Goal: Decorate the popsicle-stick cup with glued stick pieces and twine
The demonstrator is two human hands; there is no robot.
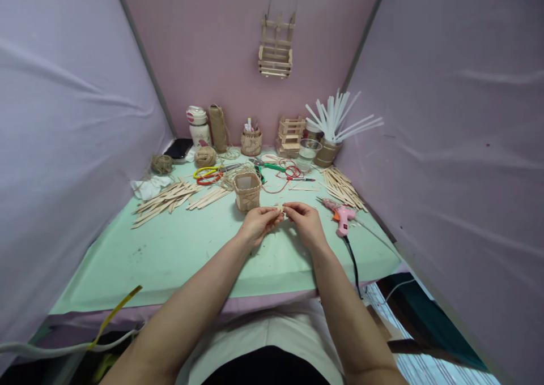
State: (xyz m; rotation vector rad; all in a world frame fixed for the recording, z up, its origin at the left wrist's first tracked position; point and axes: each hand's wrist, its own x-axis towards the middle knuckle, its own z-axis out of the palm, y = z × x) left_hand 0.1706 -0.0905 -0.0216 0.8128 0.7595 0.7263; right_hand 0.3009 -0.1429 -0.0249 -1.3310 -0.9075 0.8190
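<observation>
In the head view, centre, the left hand and right hand pinch a small pale piece between fingertips; fingers mostly hide it, so its long axis is unclear. Just left, a small basket stands upright, opening upward.

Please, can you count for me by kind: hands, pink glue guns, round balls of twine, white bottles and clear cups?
Left hand and right hand: 2
Pink glue gun: 1
Balls of twine: 2
White bottle: 1
Clear cup: 1
Total: 7
</observation>
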